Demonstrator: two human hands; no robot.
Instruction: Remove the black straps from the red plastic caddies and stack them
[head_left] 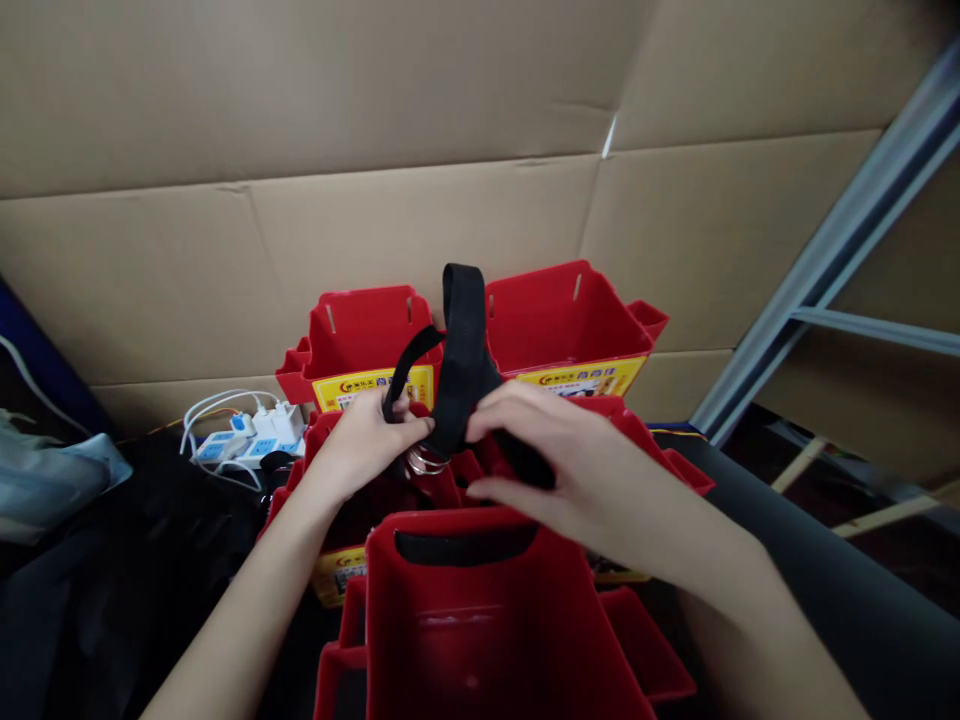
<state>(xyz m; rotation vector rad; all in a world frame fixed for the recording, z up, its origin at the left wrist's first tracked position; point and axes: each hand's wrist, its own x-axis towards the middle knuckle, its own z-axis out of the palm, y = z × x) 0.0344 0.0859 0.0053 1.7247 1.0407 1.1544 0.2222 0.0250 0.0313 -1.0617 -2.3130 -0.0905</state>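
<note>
A black webbing strap [463, 350] stands up in a loop above the red plastic bins, with shiny metal rings [426, 462] at its lower end. My left hand [367, 440] is closed around the strap's lower part beside the rings, thumb over it. From the other side, my right hand [547, 440] curls its fingers over another stretch of the strap; its thumb is apart from the fingertips, and black webbing shows between them. Below both hands is the nearest red bin [495, 640], with a dark slot in its back wall.
Behind the hands stand a red bin [360, 335] at left and another red bin [555, 310] at right, both with yellow labels. A white power strip [255, 445] with plugs and cables lies at left. Cardboard [420, 220] forms the back wall; a metal frame [817, 260] slants at right.
</note>
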